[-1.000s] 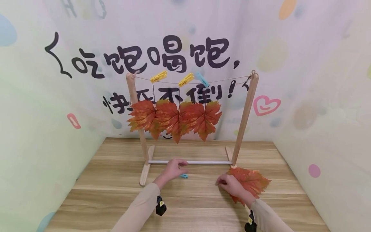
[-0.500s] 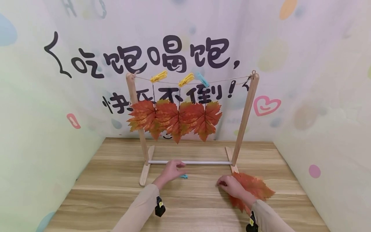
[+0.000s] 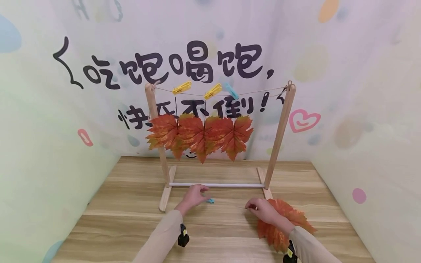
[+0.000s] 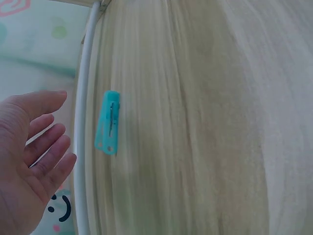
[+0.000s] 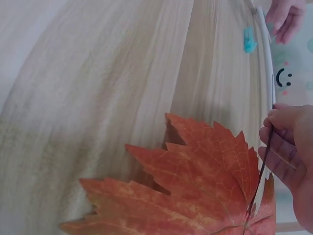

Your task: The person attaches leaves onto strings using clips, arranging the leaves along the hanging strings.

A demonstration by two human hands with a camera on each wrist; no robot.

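Observation:
My right hand (image 3: 263, 211) pinches the dark stem (image 5: 264, 159) of an orange-red artificial maple leaf (image 5: 210, 181) between thumb and fingers. In the head view, the forearm hides part of that leaf, and the thin stem tip points left from the fingertips. My left hand (image 4: 29, 156) hovers with loosely bent fingers, holding nothing. Close by its fingertips, a light blue clothespin (image 4: 109, 125) lies on the table, apart from the hand in the left wrist view.
A wooden stand with a right post (image 3: 280, 135) and white crossbar (image 3: 230, 185) stands behind my hands. Its twine (image 3: 258, 91) carries three similar leaves (image 3: 234, 137), clipped by two yellow clothespins (image 3: 213, 91) and a blue one. Patterned curtains surround the wooden table (image 3: 213, 226).
The held leaf has turned and shifted toward the front, and more of its stem shows left of my right fingertips. My left hand has lowered slightly near the clothespin.

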